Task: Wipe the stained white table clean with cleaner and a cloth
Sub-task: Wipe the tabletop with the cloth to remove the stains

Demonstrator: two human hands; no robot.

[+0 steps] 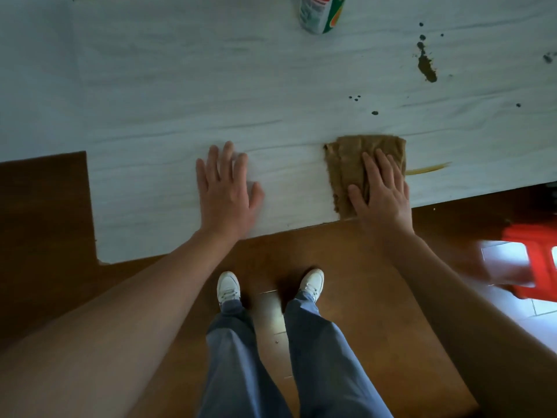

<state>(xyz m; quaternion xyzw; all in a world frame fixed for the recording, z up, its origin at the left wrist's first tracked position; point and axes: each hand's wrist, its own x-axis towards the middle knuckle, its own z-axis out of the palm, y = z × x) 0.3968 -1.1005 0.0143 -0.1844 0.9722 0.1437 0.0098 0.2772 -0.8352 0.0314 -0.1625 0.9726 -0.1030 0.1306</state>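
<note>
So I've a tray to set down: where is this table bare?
Bare: the wide stretch of table left of the cleaner can, beyond the left hand, and the gap between that hand and the cloth. Crowded: dark stains beyond the cloth on the right, a yellow streak beside it.

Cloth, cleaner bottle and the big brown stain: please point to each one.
cloth (pixel 343 164): head view, on its bare left half.
cleaner bottle (pixel 321 13): head view, on its label.
big brown stain (pixel 427 69): head view, on its widest part.
</note>
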